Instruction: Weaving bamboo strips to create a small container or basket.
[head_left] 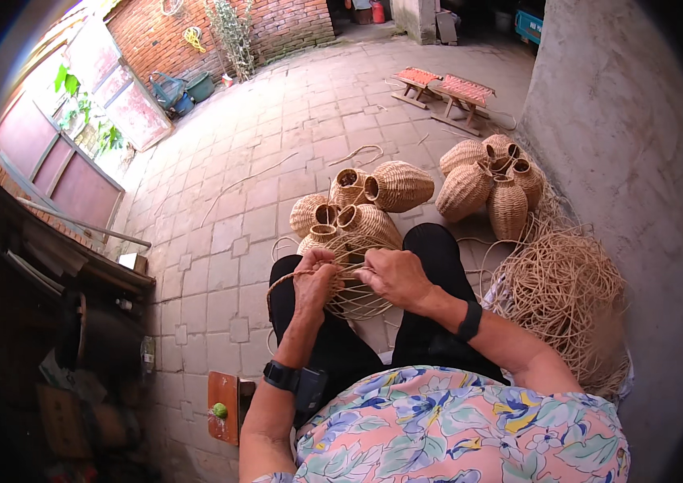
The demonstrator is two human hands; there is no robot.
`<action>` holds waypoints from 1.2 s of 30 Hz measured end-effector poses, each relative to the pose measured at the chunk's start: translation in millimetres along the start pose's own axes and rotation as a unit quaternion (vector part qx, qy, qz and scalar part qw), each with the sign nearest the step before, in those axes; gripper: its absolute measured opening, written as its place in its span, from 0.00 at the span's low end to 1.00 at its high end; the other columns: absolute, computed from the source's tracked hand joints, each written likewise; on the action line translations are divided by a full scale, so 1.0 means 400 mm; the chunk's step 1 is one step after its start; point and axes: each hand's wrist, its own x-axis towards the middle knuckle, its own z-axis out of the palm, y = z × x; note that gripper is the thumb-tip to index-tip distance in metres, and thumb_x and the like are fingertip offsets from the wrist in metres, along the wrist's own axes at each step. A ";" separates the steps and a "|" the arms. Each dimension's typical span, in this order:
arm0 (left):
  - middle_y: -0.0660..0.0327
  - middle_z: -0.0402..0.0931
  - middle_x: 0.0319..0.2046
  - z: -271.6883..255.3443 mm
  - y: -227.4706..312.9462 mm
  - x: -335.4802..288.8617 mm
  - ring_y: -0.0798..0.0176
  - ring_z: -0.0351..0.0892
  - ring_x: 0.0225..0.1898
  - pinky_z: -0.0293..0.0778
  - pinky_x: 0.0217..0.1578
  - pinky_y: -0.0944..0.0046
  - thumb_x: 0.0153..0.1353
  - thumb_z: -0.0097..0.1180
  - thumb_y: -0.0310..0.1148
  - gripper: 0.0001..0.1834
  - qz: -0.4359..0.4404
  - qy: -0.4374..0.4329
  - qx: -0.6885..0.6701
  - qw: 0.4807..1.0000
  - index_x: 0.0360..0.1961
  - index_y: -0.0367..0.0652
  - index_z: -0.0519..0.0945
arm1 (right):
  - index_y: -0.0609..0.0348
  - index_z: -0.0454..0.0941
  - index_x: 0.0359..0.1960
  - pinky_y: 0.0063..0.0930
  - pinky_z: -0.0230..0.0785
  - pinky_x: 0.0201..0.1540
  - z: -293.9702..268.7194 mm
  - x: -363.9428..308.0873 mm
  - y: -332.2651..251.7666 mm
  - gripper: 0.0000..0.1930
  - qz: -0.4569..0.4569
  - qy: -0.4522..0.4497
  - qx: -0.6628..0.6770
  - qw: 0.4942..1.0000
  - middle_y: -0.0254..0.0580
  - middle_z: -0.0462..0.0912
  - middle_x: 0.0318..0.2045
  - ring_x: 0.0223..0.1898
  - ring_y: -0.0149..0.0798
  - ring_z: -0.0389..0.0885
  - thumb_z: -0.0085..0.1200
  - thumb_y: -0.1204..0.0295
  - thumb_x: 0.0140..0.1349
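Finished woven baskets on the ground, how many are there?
8: four clustered ahead of the knees, four by the wall. Others may be hidden behind them.

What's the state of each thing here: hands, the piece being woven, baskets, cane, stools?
left hand: gripping strands of the frame
right hand: pinching strands of the frame
frame: unfinished, open spokes, on the lap
near baskets: finished, lying on their sides
far baskets: finished, clustered by the wall
cane: loose tangled pile
stools: upright, unoccupied
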 end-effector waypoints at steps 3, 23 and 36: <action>0.60 0.80 0.29 0.003 -0.003 0.003 0.68 0.79 0.25 0.77 0.25 0.70 0.55 0.56 0.23 0.11 0.009 0.009 0.010 1.000 0.41 0.39 0.77 | 0.59 0.73 0.32 0.45 0.70 0.31 0.022 0.006 -0.005 0.10 -0.030 0.009 -0.073 0.997 0.50 0.79 0.27 0.30 0.56 0.80 0.58 0.66 0.62; 0.60 0.81 0.29 -0.004 -0.014 0.003 0.70 0.79 0.27 0.77 0.26 0.70 0.63 0.56 0.28 0.07 0.018 -0.011 -0.020 1.000 0.41 0.40 0.77 | 0.53 0.77 0.25 0.41 0.62 0.39 -0.011 -0.024 0.039 0.11 -0.121 0.068 -0.166 0.976 0.39 0.76 0.27 0.36 0.43 0.77 0.57 0.62 0.59; 0.61 0.80 0.30 -0.007 -0.019 0.006 0.69 0.80 0.27 0.79 0.27 0.70 0.63 0.56 0.28 0.07 0.010 -0.022 0.013 1.000 0.42 0.41 0.76 | 0.53 0.78 0.29 0.43 0.62 0.42 -0.076 -0.054 0.068 0.13 -0.031 -0.061 -0.128 0.989 0.39 0.80 0.27 0.36 0.43 0.79 0.58 0.57 0.62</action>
